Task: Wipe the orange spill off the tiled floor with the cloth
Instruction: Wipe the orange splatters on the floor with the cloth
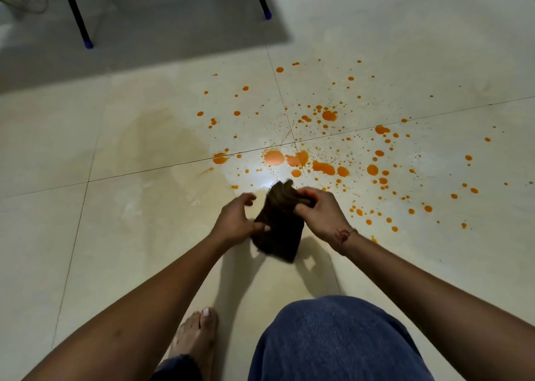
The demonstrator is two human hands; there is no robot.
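The right hand [318, 211] pinches the dark cloth [279, 227] at its upper edge, fingers clamped on it. The left hand [236, 221] seems, through motion blur, to grip the cloth's left side. The orange spill [324, 167] lies just beyond the grip, spreading rightward across the tiled floor [115, 236].

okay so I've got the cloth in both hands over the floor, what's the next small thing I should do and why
Probably lower the dark cloth onto the nearest big orange puddles just ahead. Both hands, left hand and right hand, hold it off the tiles, and that spill looks unwiped.
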